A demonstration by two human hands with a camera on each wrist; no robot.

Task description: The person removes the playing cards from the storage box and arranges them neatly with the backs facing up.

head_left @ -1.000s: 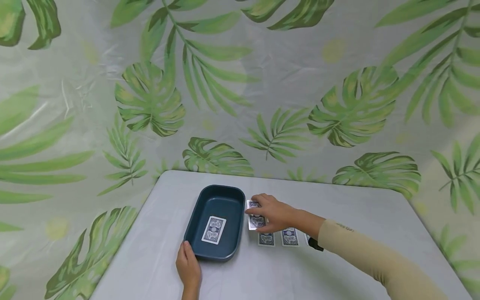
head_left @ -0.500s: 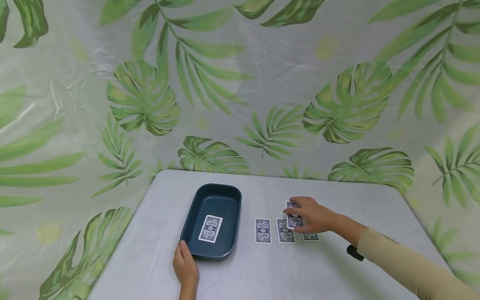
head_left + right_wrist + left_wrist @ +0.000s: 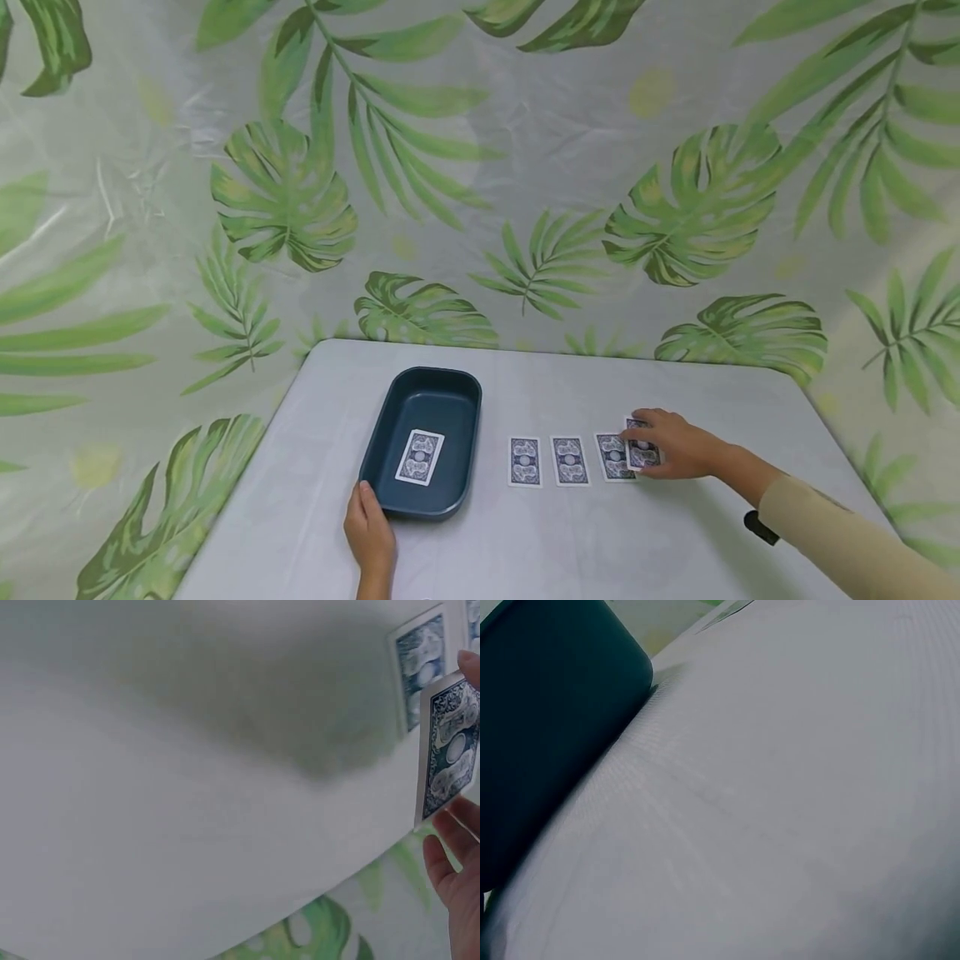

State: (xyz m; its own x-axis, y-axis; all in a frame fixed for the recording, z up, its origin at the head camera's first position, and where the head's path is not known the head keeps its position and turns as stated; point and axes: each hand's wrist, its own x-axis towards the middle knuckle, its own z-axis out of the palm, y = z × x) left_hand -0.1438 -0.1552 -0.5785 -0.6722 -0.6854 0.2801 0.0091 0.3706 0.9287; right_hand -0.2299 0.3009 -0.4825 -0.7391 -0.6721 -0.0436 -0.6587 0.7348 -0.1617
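My left hand (image 3: 369, 533) grips the near left corner of a dark blue-green tray (image 3: 438, 408), thumb at its rim. One playing card, or a small stack, lies face down inside, its blue patterned back (image 3: 420, 457) showing. In the left wrist view only the tray's outer wall (image 3: 555, 697) shows, not the hand. My right hand (image 3: 686, 446) pinches another playing card (image 3: 642, 454) by its opposite short edges, just above the table; the right wrist view shows this card (image 3: 452, 746) between thumb and fingers. It partly covers the right end card (image 3: 613, 457) of a row.
Two more face-down cards, a left one (image 3: 524, 462) and a middle one (image 3: 571, 461), lie in that row right of the tray. A white cloth covers the table (image 3: 480, 550). Behind it hangs a leaf-patterned sheet (image 3: 570, 150).
My right hand has carried the card rightward, from beside the tray past the row to its right end. The left hand stays on the tray. The head view has shifted slightly.
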